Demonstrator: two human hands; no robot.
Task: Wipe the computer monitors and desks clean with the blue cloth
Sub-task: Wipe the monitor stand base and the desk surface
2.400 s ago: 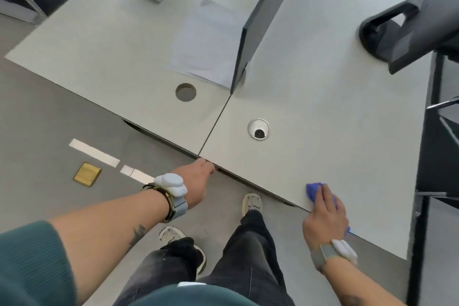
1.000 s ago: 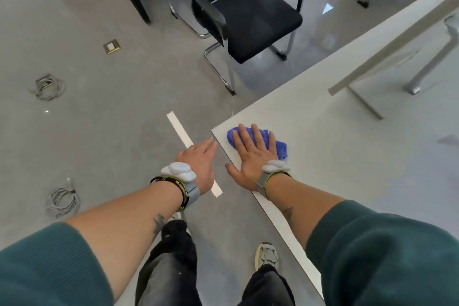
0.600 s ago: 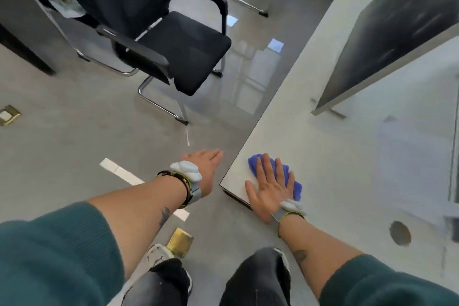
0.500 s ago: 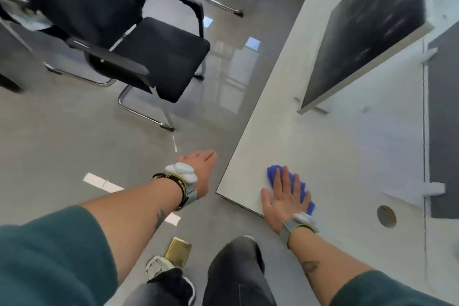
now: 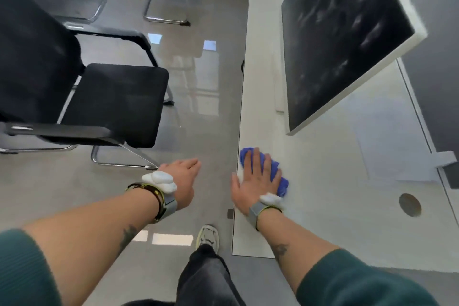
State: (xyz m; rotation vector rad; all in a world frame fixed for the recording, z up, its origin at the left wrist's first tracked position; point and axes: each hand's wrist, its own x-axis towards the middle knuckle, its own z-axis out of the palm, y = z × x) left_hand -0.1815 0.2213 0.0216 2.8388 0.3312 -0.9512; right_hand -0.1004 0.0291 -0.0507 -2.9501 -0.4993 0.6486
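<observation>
Desk (image 5: 323, 218): It is white and fills the right side. Its left edge runs from near to far. The wiping has moved up this edge, away from the near corner. So the near corner looks done, and I think the far part is still left to wipe.
Monitor (image 5: 342, 40): It is dark and stands on the far part of the desk. Pale smears show on the screen, so it probably still needs a wipe.
Right hand (image 5: 255, 181): It lies flat on the cloth and presses it down. The fingers are straight, a little apart, and point far. The thumb sticks out left at the desk edge.
Left hand (image 5: 183, 181): It hangs over the floor, left of the desk. The fingers are straight and together, and it holds nothing.
Blue cloth (image 5: 275, 171): It is bunched up under the right hand, on the desk by the left edge. Its long way runs slanted, from far-left to near-right. The far-left end touches the desk edge.
</observation>
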